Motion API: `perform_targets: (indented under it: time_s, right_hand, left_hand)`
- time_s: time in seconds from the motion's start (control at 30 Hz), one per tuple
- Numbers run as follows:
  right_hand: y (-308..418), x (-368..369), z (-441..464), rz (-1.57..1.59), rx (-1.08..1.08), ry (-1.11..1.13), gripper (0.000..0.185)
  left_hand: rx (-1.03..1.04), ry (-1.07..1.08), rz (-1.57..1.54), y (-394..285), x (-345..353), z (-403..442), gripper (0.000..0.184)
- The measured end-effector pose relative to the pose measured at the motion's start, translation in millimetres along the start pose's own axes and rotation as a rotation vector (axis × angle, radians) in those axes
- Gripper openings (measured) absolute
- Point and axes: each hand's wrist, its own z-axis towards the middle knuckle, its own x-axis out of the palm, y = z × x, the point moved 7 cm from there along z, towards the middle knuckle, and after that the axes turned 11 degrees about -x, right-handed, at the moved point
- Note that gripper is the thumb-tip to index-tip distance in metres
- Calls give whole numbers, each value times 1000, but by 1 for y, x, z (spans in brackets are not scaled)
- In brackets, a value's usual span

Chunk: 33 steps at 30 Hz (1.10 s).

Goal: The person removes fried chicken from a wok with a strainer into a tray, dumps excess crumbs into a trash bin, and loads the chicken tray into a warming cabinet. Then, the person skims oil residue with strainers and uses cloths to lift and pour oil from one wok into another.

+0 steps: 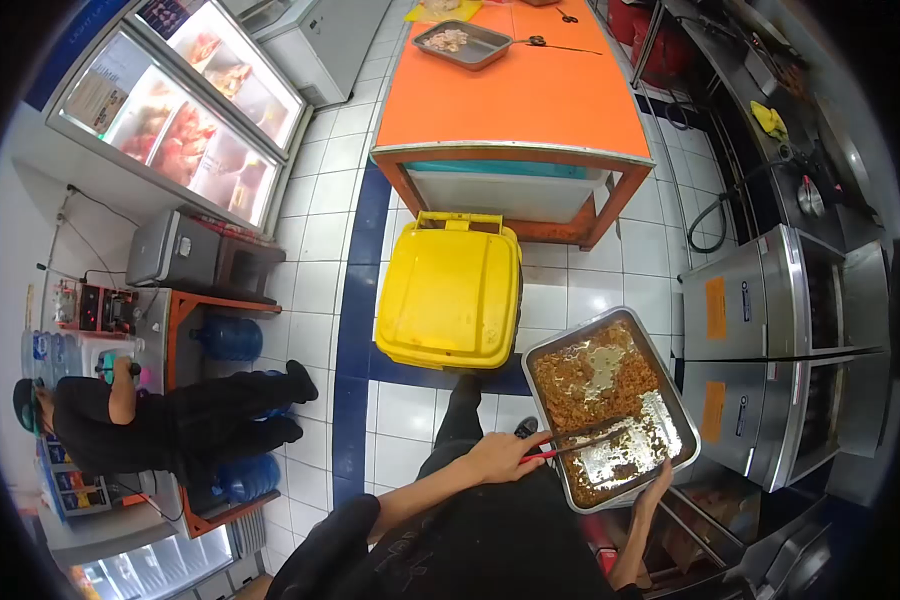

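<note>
A large rectangular metal tray (pixel 537 378) is tilted at the right of my body. Brown, crumbly food (pixel 595 385) covers its far part; shiny liquid or bare metal glints at the near part. My left hand (pixel 505 458) is closed round the red handle of tongs (pixel 585 437), whose dark ends reach over the tray and touch or hover by the food. At the tray's near right edge, my right hand (pixel 654 492) grips the rim from the side, fingers partly hidden beneath it.
A yellow lidded bin (pixel 448 295) stands ahead, before an orange table (pixel 510 100) bearing a smaller tray (pixel 465 45). Steel oven-like units (pixel 725 290) line the right. At left, another person (pixel 120 420) stands by a counter with water bottles (pixel 228 338) beneath. Lit display fridges (pixel 175 125) stand beyond.
</note>
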Motion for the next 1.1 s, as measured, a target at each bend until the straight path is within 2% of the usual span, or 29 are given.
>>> perform_targets:
  time_s: [0.03, 0.1, 0.2, 0.23, 0.3, 0.37, 0.43, 0.53, 0.57, 0.6, 0.7, 0.73, 0.8, 0.87, 0.93, 0.97, 1.0, 1.03, 1.1]
  right_hand:
    - [-8, 4, 1, 72, 11, 6, 51]
    - [-24, 0, -1, -50, 7, -90, 51]
    - [2, 43, -10, -101, 156, -104, 55]
    - [-1, 55, -10, -141, 177, -23, 58]
    - [-18, 87, -10, -266, 290, -8, 57]
    - [-45, 130, -8, -175, 125, 50, 58]
    - [-43, 185, -7, -150, 56, 115, 54]
    - [-69, 248, -7, -212, 111, 214, 53]
    - [-80, 263, -10, -291, 167, 239, 57]
    - [-93, 275, -13, -369, 226, 264, 61]
    - [-149, 299, -28, -326, 300, 317, 61]
    - [-140, 305, -36, -329, 313, 308, 61]
    - [-123, 329, -67, -2, 544, 273, 57]
    - [-86, 354, -99, 167, 740, 263, 53]
    - [-101, 386, -114, 352, 903, 166, 52]
    - [-141, 414, -117, 527, 966, 170, 52]
    - [-182, 440, -120, 705, 1023, 164, 52]
    - [-190, 464, -116, 1025, 1105, 39, 51]
    - [-167, 468, -108, 567, 1108, -31, 56]
  left_hand:
    - [7, -2, 1, 1, 0, 0, 56]
    - [31, 53, -3, -1, 7, -2, 55]
    - [38, 111, 7, 24, 8, -7, 53]
    - [18, 133, 41, 39, 8, -8, 52]
    - [-105, 64, 8, 107, 7, 3, 50]
    - [-211, -79, 21, 143, -33, 0, 47]
    - [-209, -91, 23, 155, -45, -4, 47]
    - [-255, -73, 96, 175, -58, -1, 47]
    - [-303, -37, 166, 185, -58, -2, 46]
    - [-308, -129, 151, 207, -59, 4, 46]
    - [-406, -174, 134, 220, -94, 1, 47]
    - [-403, -159, 136, 213, -102, -4, 47]
    - [-481, -158, 178, 205, -123, -16, 49]
    - [-509, -161, 187, 206, -128, -26, 50]
    - [-540, -216, 191, 211, -135, -32, 54]
    - [-525, -169, 209, 209, -135, -26, 54]
    - [-566, -214, 170, 210, -140, -21, 54]
    - [-610, -262, 128, 215, -141, -14, 54]
    - [-580, -302, 124, 228, -129, 8, 55]
